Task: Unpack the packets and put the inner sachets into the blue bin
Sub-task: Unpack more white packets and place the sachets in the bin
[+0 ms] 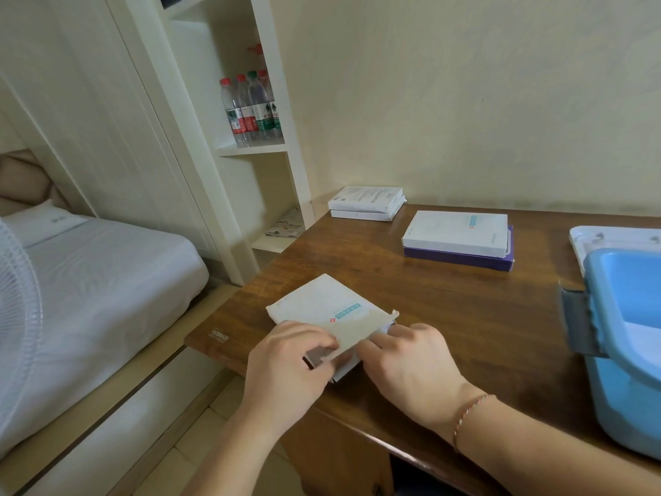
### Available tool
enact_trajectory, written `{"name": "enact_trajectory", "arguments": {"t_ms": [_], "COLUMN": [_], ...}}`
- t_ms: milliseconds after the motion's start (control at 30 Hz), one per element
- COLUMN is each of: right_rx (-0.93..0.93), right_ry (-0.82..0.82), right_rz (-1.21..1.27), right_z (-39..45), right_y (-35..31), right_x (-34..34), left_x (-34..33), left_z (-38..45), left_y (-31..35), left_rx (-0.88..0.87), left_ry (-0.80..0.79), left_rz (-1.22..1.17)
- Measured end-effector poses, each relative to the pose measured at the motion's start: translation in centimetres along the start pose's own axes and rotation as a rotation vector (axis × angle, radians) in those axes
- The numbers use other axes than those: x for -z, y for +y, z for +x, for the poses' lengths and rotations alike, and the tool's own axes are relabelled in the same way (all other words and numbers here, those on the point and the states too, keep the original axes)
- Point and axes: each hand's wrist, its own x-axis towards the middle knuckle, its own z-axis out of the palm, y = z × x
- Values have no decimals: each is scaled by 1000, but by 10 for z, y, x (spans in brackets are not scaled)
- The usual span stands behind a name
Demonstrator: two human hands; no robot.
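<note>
Working at the near corner of a wooden desk [447, 309], left hand [282, 366] and right hand [407, 363] on a flat white packet [322, 306] lying on the desk. Left grip pinched on the packet's torn brown flap [361, 329], peeled up from the near end; right grip pressed against the packet's near right edge, fingers curled under the flap, whether clenched on anything impossible to tell. Thin beaded bracelet [472, 413] on the right wrist.

Blue bin [622, 352] at the desk's right edge, well apart from the packet, grey latch [579, 323] on its near side, pale lid [608, 241] lying behind it. Inside of the bin only partly in view, something pale low inside it.

2 more stacks toward the back of the desk: white packet on a purple box [458, 259] near the middle, 2 white boxes [366, 204] in the far left corner against the wall.

Left of the desk, white shelving [257, 152] with a cluster of plastic water bottles [250, 109], red and green caps. Bed [89, 281] with white sheets further left, edge of a white fan [18, 316] at the frame's border.
</note>
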Motion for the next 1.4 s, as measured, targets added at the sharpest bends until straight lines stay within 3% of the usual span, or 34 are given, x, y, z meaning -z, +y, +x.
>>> {"name": "enact_trajectory", "arguments": {"t_ms": [200, 533, 767, 833, 967, 1033, 1100, 1233, 1300, 1400], "right_rx": [24, 96, 107, 35, -250, -330, -397, -673, -799, -866], "right_ry": [-64, -3, 113, 173, 218, 236, 272, 423, 385, 134], "right_rz": [34, 9, -2, 42, 156, 208, 256, 513, 655, 854], "right_z": [-12, -46, -54, -45, -10, 5, 13, 4, -5, -15], "right_y": [1, 6, 12, 15, 24, 30, 36, 43, 49, 62], "right_x": [-1, 35, 59, 74, 97, 104, 112, 135, 146, 153], "left_x": [-3, -12, -10, -2, 23, 23, 21, 22, 26, 27], "left_z": [4, 6, 7, 7, 13, 22, 34, 48, 51, 56], "left_y": [6, 7, 10, 20, 62, 78, 90, 107, 114, 125], "left_rx": [-86, -109, -83, -53, 28, 60, 114, 275, 319, 365], "left_ry": [-105, -57, -128, -134, -280, -333, -257, -112, -86, -70], "left_rz": [43, 49, 87, -35, -698, -708, -603, -955, -1180, -1352]}}
